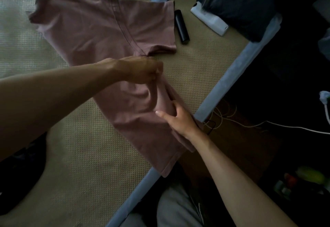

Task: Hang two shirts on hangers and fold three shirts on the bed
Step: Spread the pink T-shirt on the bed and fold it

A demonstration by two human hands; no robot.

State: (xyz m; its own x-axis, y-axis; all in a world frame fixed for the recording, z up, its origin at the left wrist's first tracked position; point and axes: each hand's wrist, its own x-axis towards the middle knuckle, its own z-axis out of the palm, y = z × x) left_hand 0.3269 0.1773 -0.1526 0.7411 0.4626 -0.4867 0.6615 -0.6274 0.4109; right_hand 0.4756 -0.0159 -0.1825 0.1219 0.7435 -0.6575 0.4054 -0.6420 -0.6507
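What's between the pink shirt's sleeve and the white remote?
A black stick-shaped device lies on the bed mat between the sleeve and the white remote, seen in the head view.

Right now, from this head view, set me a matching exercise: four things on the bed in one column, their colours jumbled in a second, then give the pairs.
Things:
1. shirt held by both hands
2. slim stick-shaped object beside the sleeve
3. remote-like device further right
4. bed edge trim

Colours:
A. white
B. light blue
C. dusty pink
D. black

Pairs: 1-C, 2-D, 3-A, 4-B
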